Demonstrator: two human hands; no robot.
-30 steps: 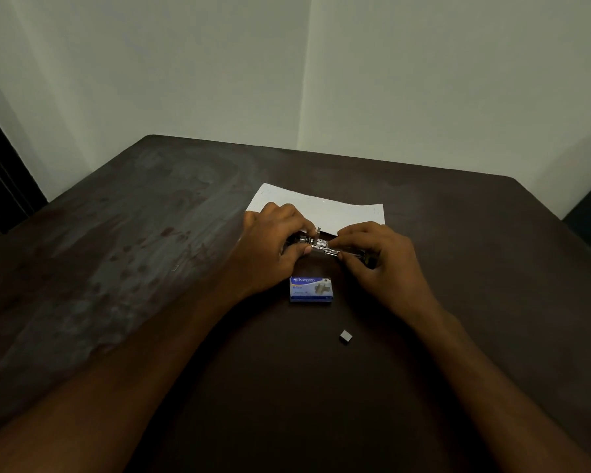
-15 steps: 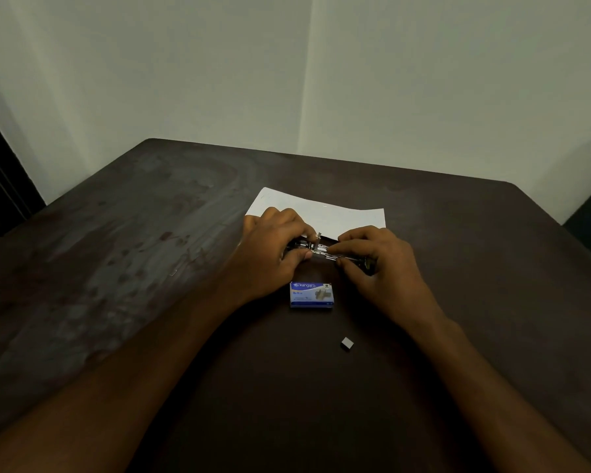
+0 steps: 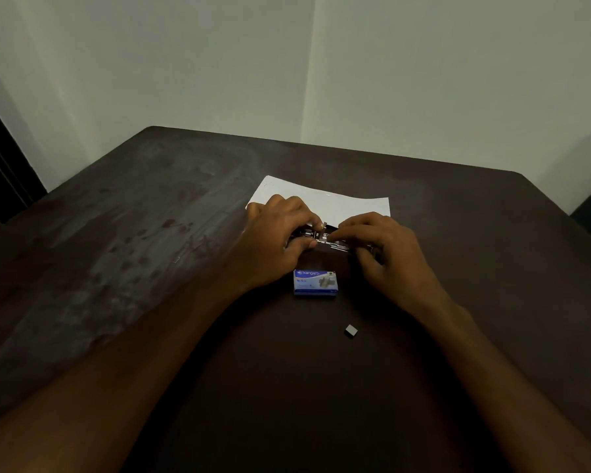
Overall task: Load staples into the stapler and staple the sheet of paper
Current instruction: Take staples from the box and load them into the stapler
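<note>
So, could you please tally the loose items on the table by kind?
Stapler: 1
Sheet of paper: 1
Blue staple box: 1
Small grey block: 1
Total: 4

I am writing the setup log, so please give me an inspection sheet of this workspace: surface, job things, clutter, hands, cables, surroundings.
Surface: dark table, worn and blotchy on the left.
Job's things: stapler held in both hands; sheet of paper beyond them; blue staple box nearer.
Clutter: small grey block, maybe staples.
Hands: left hand and right hand both grip the stapler.
Cables: nothing seen.
Surroundings: pale wall corner.
</note>
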